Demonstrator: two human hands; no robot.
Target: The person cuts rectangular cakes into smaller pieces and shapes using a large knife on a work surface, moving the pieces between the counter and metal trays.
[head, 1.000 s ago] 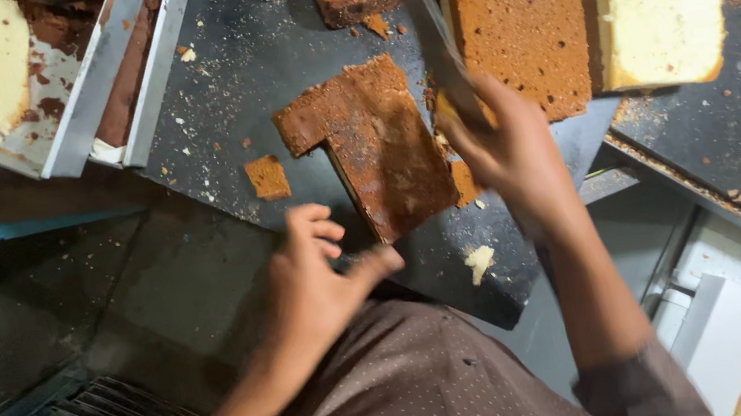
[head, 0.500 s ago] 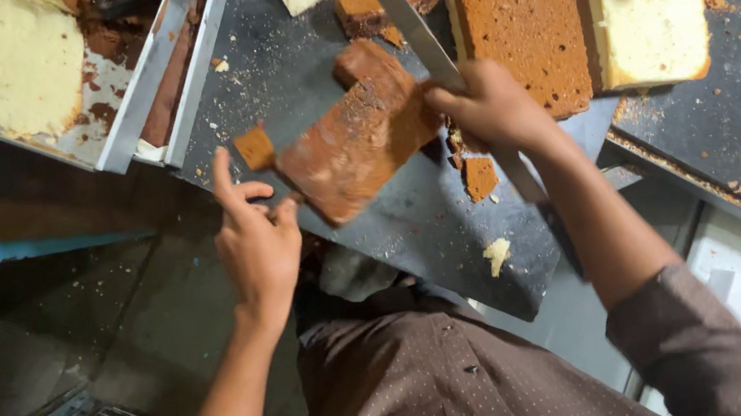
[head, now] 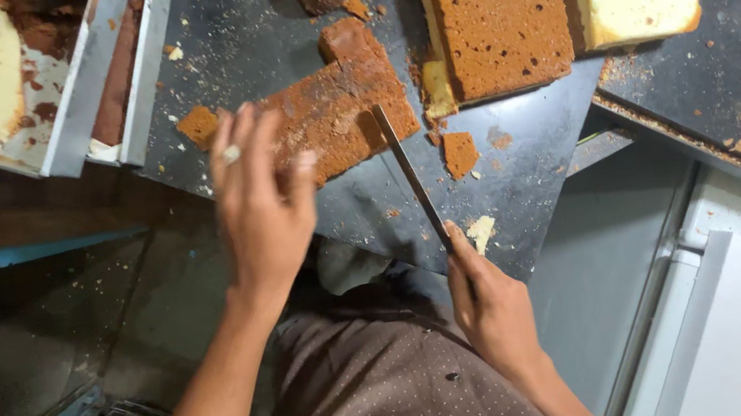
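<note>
On the dark counter (head: 291,31), brown crust slab (head: 330,114) now flat by the cake block (head: 497,6) — left hand (head: 265,206) over its near edge, fingers spread, right hand (head: 493,313) drawn back since a moment ago, clamped on knife (head: 412,176) — cut seemingly done.

Long knife (head: 412,174) lies against flat brown cake slab (head: 337,115).

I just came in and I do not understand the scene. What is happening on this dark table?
A person is working with sponge cake on a dark table. The right hand holds a long knife, its tip at the edge of a flat brown cake slab. The left hand hovers open at the slab's near end. Bigger cake blocks and crumbs lie around.
</note>
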